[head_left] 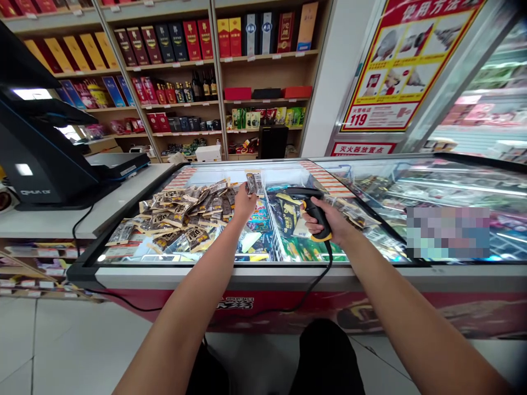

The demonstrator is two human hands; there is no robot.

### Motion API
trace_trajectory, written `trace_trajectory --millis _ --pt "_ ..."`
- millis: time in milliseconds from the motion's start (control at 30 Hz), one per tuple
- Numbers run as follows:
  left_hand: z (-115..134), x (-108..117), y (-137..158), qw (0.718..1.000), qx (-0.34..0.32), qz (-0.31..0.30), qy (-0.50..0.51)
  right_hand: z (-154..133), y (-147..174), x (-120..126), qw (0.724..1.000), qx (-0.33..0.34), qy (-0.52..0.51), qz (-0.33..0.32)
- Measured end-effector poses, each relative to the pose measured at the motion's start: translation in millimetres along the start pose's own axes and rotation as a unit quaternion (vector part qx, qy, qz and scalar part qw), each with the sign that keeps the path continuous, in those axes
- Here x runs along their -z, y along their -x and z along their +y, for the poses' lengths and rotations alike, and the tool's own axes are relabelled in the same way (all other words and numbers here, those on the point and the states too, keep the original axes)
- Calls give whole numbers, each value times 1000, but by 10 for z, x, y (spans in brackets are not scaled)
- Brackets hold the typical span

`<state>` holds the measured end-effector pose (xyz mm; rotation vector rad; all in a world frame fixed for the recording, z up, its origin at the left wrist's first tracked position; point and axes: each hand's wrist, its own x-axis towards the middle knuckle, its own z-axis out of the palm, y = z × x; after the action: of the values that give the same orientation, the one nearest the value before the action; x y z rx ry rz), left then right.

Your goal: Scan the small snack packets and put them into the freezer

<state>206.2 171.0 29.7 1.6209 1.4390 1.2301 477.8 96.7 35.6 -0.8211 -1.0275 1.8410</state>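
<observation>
My left hand pinches a small snack packet with a dark, clear-windowed face, held up over the glass top of a chest freezer. Left of it, a heap of similar snack packets with brown, black and white printing is spread on the glass. In my right hand is a black and yellow barcode scanner, its head pointing left toward the held packet. The scanner's cord hangs down over the freezer's front edge. More packets lie just right of the scanner.
Beneath the glass are wire dividers and coloured frozen packs. At left, a black checkout terminal stands on a white counter. Shelves of boxed bottles line the back wall, with a red and white poster at right.
</observation>
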Motion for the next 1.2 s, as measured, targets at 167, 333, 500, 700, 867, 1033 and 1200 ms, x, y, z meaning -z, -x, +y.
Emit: trace_trajectory --millis 167,333,500,700,867,1033,1200 --pt "32 -4 8 1000 5 -5 -22 -9 4 8 1000 -1 10 2" --pt "37 23 9 999 9 0 -51 -33 23 -13 1000 -13 2 -8" --pt "128 -13 61 1000 -3 5 -11 -129 105 121 985 36 -159 -46" --pt "353 -457 265 997 3 -64 42 -201 314 308 764 132 -586 -237" --pt "483 -857 283 981 9 -159 -115 -177 394 250 677 127 -678 -256" --pt "478 -1032 307 948 -118 -164 -245 -178 332 284 752 145 -595 -243" --pt "376 -1079 478 920 -225 -186 -261 -177 297 345 799 179 -520 -243"
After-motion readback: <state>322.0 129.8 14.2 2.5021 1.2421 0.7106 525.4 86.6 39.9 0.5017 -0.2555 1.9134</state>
